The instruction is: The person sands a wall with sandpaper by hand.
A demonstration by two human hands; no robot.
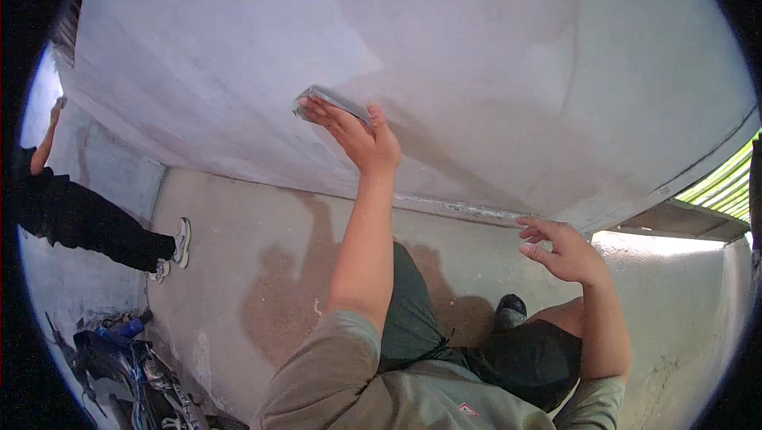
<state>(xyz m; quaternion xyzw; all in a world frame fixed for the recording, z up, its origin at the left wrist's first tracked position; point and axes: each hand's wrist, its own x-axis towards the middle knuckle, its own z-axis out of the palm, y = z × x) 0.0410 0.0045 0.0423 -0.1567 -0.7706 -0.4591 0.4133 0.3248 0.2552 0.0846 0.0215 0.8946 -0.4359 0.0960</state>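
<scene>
My left hand (357,134) is raised to the pale plastered wall (468,41), its palm over a flat grey sanding block (341,102). The fingers lie along the block and the thumb points up beside it. One face of the block is toward the wall; the exact contact is hidden. Lower down and to the right, my right hand (562,251) hangs in the air with nothing in it. Its fingers are loosely bent and apart, close to the foot of the wall.
At the far left another person in dark clothes (99,220) stands, one arm raised to the side wall. A bicycle (147,374) leans at the lower left. Concrete floor (214,232) runs along the wall's base. Green slatted light (722,180) shows at right.
</scene>
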